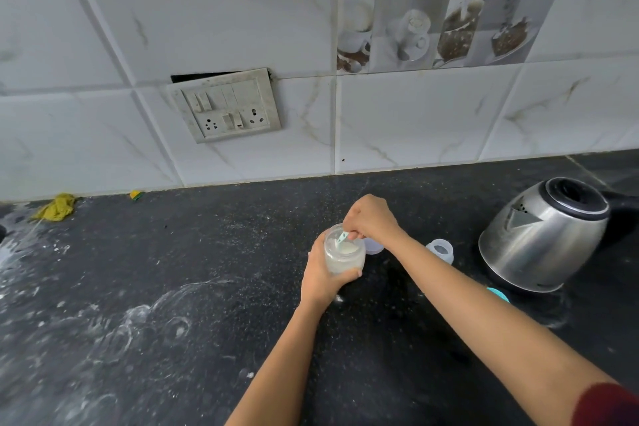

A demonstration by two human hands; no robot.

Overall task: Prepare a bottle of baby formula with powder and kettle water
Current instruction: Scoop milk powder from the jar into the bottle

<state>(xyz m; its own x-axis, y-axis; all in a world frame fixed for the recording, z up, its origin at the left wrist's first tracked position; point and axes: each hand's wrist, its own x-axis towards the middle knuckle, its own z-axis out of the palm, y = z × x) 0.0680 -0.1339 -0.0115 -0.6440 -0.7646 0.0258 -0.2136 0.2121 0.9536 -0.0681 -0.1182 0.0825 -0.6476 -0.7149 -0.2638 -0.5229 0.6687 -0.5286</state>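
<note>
Head view, nearest first: the dark tabletop (207,287) at about seven o'clock from the bottle carries pale dried rings and a dusting of white powder.

The left hand (321,282) grips the bottle (344,254) from its nine o'clock side, fingers curled round the lower wall and the thumb across the front. The bottle stands upright near the middle of the tabletop, open at the top and roughly half full of cloudy white liquid. Over its mouth the right hand (371,218) pinches the handle of a teal scoop (342,238), whose bowl dips into the liquid.

Judging by that milky fill, powder and kettle water are both in already, and the step in hand looks like stirring.

What is left, it seems, is closing up. A clear screw ring (441,250) lies at three o'clock of the bottle, apart from it. A pale cap (374,246) sits just behind the bottle, partly hidden by the right wrist, and a teal lid (498,294) peeks out beside the forearm at four o'clock. None of these is on the bottle yet. Whether a teat sits in the ring I cannot tell.

Farther out at three o'clock stands the steel kettle (543,235), its top open. Against the wall at ten o'clock lies a yellow cloth (57,207), and on the tiles at eleven o'clock hangs a switch plate (226,104) with nothing plugged in.
</note>
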